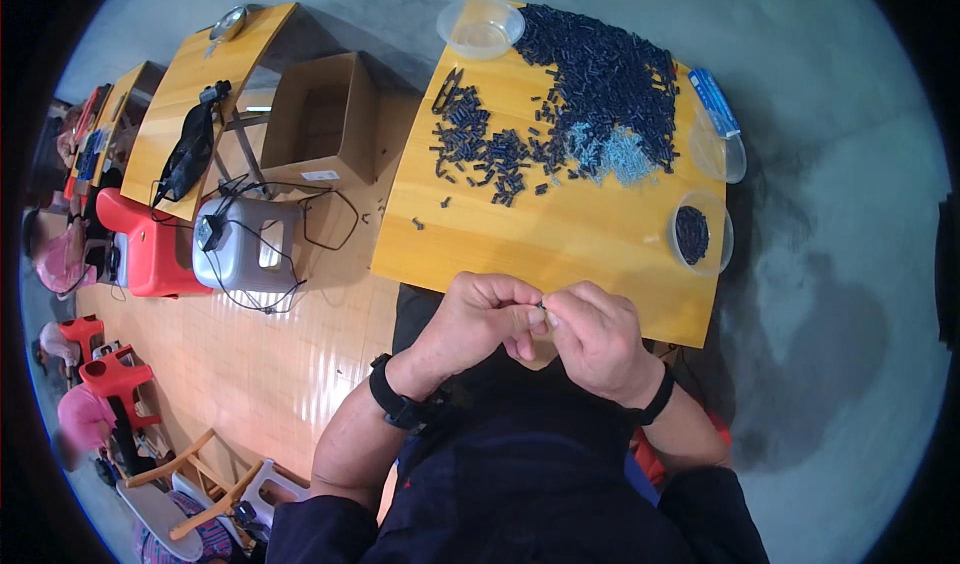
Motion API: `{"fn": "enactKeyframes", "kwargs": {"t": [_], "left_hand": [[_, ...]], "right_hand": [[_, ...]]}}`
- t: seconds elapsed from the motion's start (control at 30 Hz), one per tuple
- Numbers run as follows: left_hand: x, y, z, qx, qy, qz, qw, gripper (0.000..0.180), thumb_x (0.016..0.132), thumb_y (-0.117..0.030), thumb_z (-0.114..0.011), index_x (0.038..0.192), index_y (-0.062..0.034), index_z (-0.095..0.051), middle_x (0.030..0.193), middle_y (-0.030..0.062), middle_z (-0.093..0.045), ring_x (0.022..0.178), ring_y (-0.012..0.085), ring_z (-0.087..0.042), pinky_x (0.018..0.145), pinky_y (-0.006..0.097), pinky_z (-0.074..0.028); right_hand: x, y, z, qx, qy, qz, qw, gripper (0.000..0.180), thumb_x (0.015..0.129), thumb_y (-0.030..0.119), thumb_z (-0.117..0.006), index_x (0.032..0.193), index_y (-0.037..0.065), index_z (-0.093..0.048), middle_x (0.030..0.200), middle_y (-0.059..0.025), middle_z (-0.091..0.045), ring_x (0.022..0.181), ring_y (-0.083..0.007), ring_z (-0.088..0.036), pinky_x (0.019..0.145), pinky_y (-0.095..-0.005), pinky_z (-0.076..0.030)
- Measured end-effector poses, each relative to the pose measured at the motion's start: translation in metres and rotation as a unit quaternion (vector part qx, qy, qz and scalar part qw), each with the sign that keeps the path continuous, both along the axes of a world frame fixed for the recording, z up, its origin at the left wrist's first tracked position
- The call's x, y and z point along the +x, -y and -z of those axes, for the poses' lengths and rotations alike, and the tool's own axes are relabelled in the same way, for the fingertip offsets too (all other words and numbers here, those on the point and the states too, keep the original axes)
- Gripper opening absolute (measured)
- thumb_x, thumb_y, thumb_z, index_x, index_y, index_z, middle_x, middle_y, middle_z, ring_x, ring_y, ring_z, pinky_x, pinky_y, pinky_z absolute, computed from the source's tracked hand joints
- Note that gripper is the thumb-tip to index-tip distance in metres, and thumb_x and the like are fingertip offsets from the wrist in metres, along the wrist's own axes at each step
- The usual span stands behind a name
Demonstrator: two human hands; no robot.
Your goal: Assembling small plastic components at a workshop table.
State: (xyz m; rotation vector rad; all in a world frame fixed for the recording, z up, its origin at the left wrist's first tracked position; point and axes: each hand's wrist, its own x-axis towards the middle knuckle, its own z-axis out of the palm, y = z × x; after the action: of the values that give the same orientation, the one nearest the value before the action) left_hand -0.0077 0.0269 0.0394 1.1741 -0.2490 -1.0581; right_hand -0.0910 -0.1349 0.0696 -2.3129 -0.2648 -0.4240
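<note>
My left hand (pixel 487 316) and my right hand (pixel 597 333) meet just off the near edge of the yellow table (pixel 560 249). Between their fingertips they pinch a tiny dark piece (pixel 541 306), mostly covered by the fingers. On the table lie a big heap of small black cylindrical parts (pixel 610 74) and, at its near side, a patch of small light-blue pieces (pixel 622 156). Looser black parts (pixel 485 149) are scattered to the left. A pair of dark tweezers or snips (pixel 447 91) rests at the left edge; I cannot tell which.
Clear plastic tubs stand at the table's far left (pixel 480 39) and right edge; one round tub (pixel 692 235) holds black parts. A blue box (pixel 713 104) sits at the right. Leftward are a cardboard box (pixel 322 114), a grey stool (pixel 240 249) with cables, and other people.
</note>
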Motion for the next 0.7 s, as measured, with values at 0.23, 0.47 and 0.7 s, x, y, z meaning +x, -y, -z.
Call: {"fn": "enactKeyframes", "kwargs": {"t": [0.23, 0.47, 0.7], "left_hand": [[0.0, -0.006, 0.013, -0.005, -0.04, -0.022, 0.999, 0.009, 0.088, -0.005, -0.062, 0.092, 0.0029, -0.065, 0.077, 0.0061, -0.066, 0.058, 0.01, -0.063, 0.051, 0.021, -0.051], [-0.008, -0.003, 0.022, -0.002, -0.027, 0.008, 1.0, 0.012, 0.089, -0.007, -0.062, 0.098, 0.0013, -0.065, 0.078, 0.0038, -0.066, 0.06, 0.0086, -0.062, 0.055, 0.022, -0.052], [-0.007, -0.006, 0.027, 0.027, 0.001, 0.003, 1.0, 0.01, 0.089, -0.006, -0.063, 0.096, -0.0004, -0.065, 0.077, 0.0043, -0.067, 0.061, 0.0091, -0.063, 0.054, 0.021, -0.049]], "right_hand": [[0.008, 0.007, 0.019, 0.073, -0.04, -0.041, 0.996, 0.009, 0.08, -0.004, -0.058, 0.089, -0.002, -0.06, 0.07, -0.0129, -0.058, 0.057, -0.0217, -0.059, 0.051, -0.0293, -0.045], [0.061, 0.053, 0.113, 0.05, -0.15, 0.155, 0.975, 0.007, 0.082, 0.003, -0.055, 0.085, -0.001, -0.061, 0.078, -0.0181, -0.062, 0.07, -0.0338, -0.061, 0.062, -0.0372, -0.048], [0.088, 0.057, 0.133, -0.03, -0.107, 0.162, 0.981, 0.011, 0.082, 0.009, -0.06, 0.087, -0.001, -0.059, 0.074, -0.016, -0.06, 0.064, -0.0306, -0.058, 0.06, -0.0371, -0.045]]}}
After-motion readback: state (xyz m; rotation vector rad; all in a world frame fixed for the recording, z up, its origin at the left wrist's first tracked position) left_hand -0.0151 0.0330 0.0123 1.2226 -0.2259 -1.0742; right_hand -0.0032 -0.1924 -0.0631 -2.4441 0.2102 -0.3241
